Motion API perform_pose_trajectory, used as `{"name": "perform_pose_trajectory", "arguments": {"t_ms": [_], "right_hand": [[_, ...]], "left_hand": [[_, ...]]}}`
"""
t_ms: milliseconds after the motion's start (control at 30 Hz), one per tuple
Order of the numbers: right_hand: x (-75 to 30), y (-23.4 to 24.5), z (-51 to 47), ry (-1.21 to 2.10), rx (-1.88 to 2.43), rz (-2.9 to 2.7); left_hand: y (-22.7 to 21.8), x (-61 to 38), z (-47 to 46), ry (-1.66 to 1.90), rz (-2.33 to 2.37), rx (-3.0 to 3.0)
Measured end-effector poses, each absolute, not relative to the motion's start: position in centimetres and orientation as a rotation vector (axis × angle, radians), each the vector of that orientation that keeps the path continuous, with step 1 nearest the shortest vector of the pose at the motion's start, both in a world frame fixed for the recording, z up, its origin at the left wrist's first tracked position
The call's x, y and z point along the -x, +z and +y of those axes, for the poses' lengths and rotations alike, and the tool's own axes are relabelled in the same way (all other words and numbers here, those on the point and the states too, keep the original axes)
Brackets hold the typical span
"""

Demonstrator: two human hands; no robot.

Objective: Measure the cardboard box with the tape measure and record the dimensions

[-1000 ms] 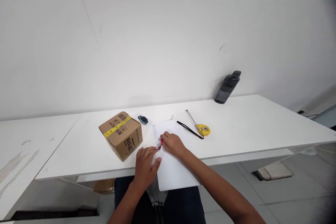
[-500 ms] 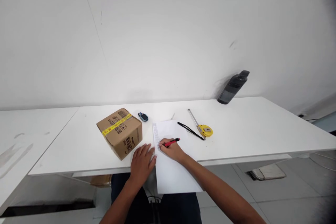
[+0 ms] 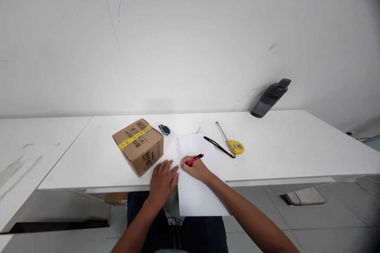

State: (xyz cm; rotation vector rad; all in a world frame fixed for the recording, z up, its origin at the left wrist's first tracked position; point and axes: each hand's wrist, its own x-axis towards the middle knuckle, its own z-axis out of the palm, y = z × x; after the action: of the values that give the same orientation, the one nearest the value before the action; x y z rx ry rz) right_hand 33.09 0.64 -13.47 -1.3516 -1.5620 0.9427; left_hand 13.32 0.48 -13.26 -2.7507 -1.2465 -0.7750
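Note:
In my right hand (image 3: 194,168) is a red and black pen (image 3: 195,159), its tip down at the left side of a white sheet of paper (image 3: 198,197). Small handwriting runs down the paper's upper left edge. My left hand (image 3: 163,178) lies flat with fingers spread on the table's front edge, its fingertips close to the paper's left edge. Just beyond that hand stands a brown cardboard box (image 3: 139,146) sealed with yellow tape. The paper's lower part hangs past the table edge over my lap.
A yellow tape measure (image 3: 236,147) with its blade partly out and a black wrist strap lies right of the paper. Behind the box is a small dark watch-like object (image 3: 164,129). A dark bottle (image 3: 270,99) leans against the wall on the white table (image 3: 282,150).
The view has shifted slightly, so the box, tape measure and bottle sit a little further right. My right hand still grips the pen at the paper's left side; the left hand stays flat.

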Motion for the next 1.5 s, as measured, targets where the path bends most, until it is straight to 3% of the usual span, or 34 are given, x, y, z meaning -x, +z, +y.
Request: {"name": "perform_pose_trajectory", "arguments": {"t_ms": [767, 1100, 1500], "right_hand": [[-32.96, -13.14, 0.43, 0.814, 1.345, -1.582], [-33.07, -12.53, 0.26, 0.960, 1.321, -1.530], [-33.17, -12.77, 0.43, 0.915, 1.306, -1.567]], "left_hand": [[-13.08, -13.38, 0.37, -0.741, -1.253, 2.735], [-13.04, -13.32, 0.47, -0.758, -1.266, 2.775], [-12.81, -13.30, 0.40, -0.742, -1.271, 2.779]]}}
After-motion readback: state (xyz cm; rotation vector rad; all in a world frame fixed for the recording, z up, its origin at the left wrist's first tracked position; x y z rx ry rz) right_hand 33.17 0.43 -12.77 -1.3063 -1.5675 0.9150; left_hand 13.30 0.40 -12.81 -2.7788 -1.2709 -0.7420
